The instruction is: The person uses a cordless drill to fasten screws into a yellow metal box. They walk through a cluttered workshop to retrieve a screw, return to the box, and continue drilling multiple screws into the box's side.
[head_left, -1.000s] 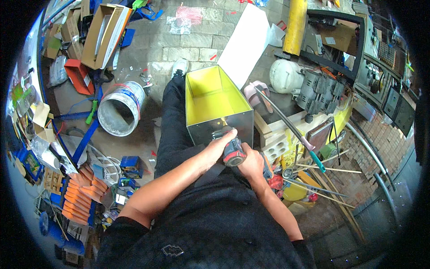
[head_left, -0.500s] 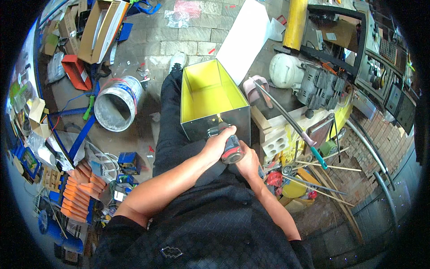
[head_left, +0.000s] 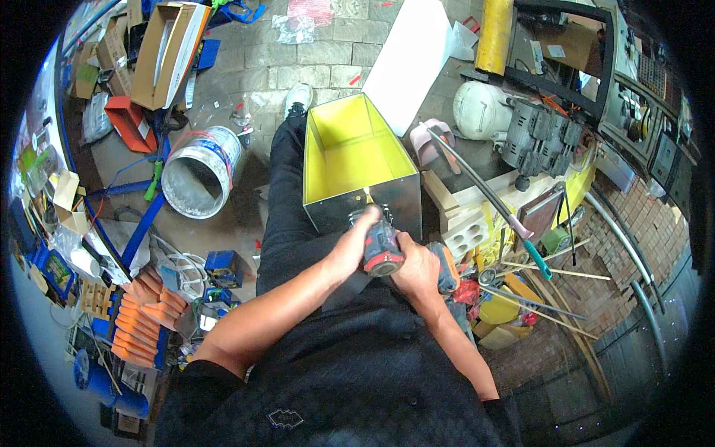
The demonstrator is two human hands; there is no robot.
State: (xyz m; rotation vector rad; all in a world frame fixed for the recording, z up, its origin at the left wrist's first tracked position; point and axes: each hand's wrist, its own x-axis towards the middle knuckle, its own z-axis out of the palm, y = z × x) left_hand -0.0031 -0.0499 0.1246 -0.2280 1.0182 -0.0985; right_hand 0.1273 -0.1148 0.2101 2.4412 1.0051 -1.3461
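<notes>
A cordless drill [head_left: 382, 252] with a dark and red body is held between my two hands in front of my belly. My left hand [head_left: 351, 244] closes round the front part of the drill, thumb on top. My right hand [head_left: 418, 270] grips its handle, and an orange-and-black block, apparently the battery, [head_left: 447, 270] shows beyond my fingers. The front of the drill meets the near dark panel of an open-topped box [head_left: 320, 213], near its upper edge. The box is yellow inside and dark outside. It rests by my leg [head_left: 287, 186]; the bit itself is hard to make out.
To the left lie a white bucket [head_left: 195, 175] on its side, an orange bin [head_left: 130, 125] and cardboard boxes [head_left: 165, 56]. A white sheet [head_left: 406, 63] lies beyond the box. At right are a compressor [head_left: 484, 112], a long-handled tool [head_left: 491, 195] and wooden sticks [head_left: 555, 270].
The drill has rolled in my hands, and its orange-and-black end now shows to the right of my right hand. The box has shifted slightly right in view.
</notes>
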